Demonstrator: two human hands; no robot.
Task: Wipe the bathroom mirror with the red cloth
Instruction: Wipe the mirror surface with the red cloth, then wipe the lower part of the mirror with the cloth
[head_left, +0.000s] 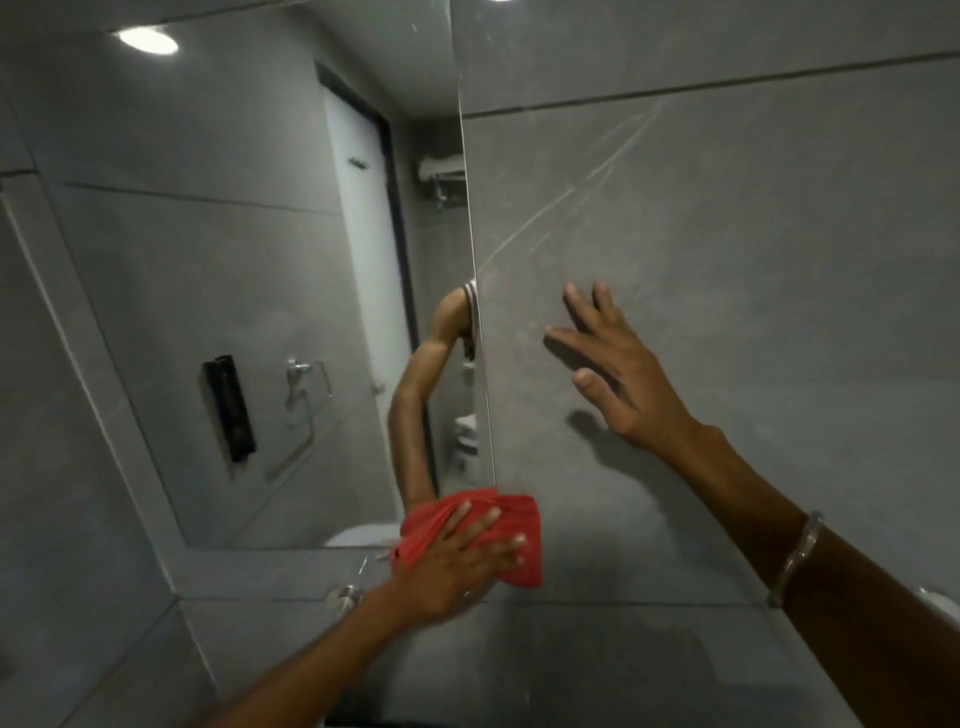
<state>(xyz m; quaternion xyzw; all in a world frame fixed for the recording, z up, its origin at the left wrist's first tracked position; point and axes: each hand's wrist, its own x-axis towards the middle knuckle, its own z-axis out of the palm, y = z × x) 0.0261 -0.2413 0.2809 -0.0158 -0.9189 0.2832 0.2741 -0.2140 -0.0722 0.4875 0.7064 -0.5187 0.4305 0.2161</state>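
At mirror lower-right corner: left hand flat on red cloth; right hand open on wall.

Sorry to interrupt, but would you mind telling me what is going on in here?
A person is wiping the bathroom mirror. The left hand presses a red cloth flat over the mirror's lower right corner, where the cloth overlaps onto the grey tiled wall. The right hand rests open on that wall beside the mirror, with a bangle on its wrist.

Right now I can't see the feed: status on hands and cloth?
Left hand flat on red cloth, mirror's lower right corner. Right hand open on grey wall. Nothing obstructing.
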